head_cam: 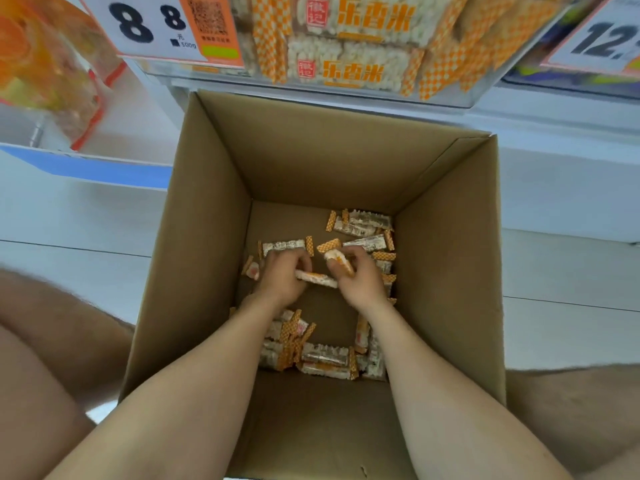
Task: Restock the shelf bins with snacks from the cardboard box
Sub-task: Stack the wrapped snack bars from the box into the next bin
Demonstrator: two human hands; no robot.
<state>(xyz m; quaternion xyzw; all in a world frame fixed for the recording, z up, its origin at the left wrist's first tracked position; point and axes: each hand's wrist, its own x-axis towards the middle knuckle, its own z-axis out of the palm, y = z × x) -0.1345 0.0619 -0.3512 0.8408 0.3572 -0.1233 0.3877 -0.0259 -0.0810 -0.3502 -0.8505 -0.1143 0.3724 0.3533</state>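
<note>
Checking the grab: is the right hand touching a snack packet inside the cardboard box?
Touching. The head view shows the right hand gripping an orange-ended snack packet.

We look down into an open cardboard box that stands on the floor right at the foot of the shelf. Both hands reach to its bottom. The left hand curls round one end of a white-and-orange snack bar, which stretches across to the right hand. That hand pinches a second packet. Loose packets lie along the far edge of the box bottom, and more are heaped along its near edge. Above the box's far wall, a shelf bin holds stacked snacks of the same kind, with a price tag at its left corner.
</note>
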